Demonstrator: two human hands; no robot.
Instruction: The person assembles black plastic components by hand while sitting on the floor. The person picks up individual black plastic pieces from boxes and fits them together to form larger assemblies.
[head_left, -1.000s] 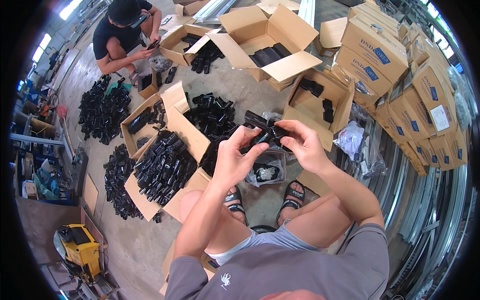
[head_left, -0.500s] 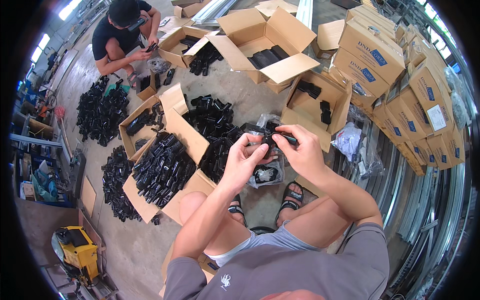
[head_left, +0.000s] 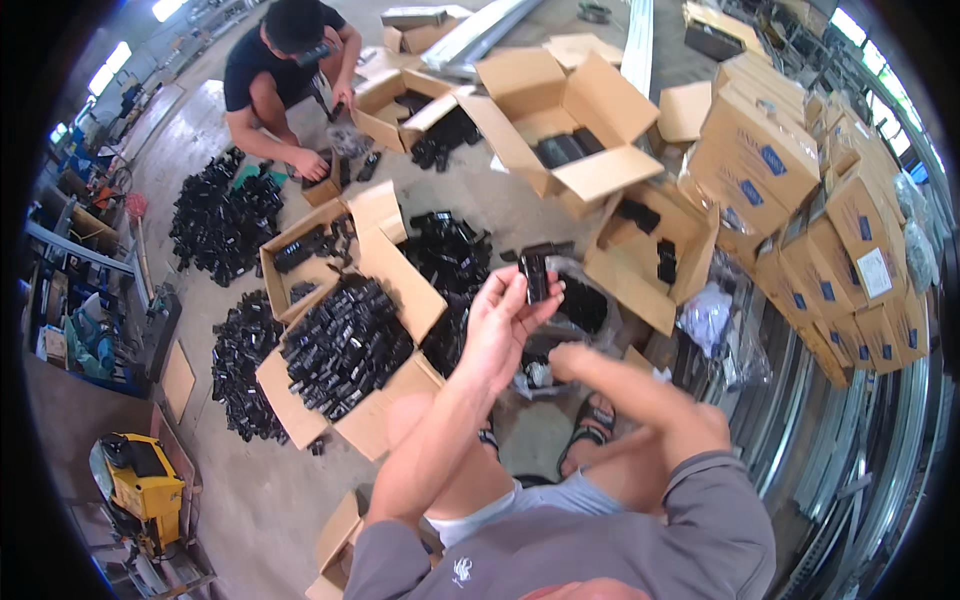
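Note:
My left hand (head_left: pixel 495 325) is raised in front of me, its fingers closed round a small black plastic-looking part (head_left: pixel 536 279) that stands upright between thumb and fingers. Lower and to the right, my right hand (head_left: pixel 568 362) reaches into a clear plastic bag (head_left: pixel 612 335) on the floor between my feet and the boxes. Its fingers are hidden there, so what they hold does not show. Dark pieces lie inside the bag. Just left of it spreads a heap of black parts (head_left: pixel 447 255).
An open carton heaped with black parts (head_left: pixel 345 345) stands at my left, with more piles (head_left: pixel 228 215) beyond. A co-worker (head_left: pixel 285 75) squats at the far left. Cartons (head_left: pixel 625 280) stand ahead; stacked boxes (head_left: pixel 765 155) and metal profiles (head_left: pixel 800 430) lie right.
Both hands were together on a black part. My right hand has left it and dropped to the bag, while my left keeps a part. The co-worker's hand has lowered to a small box.

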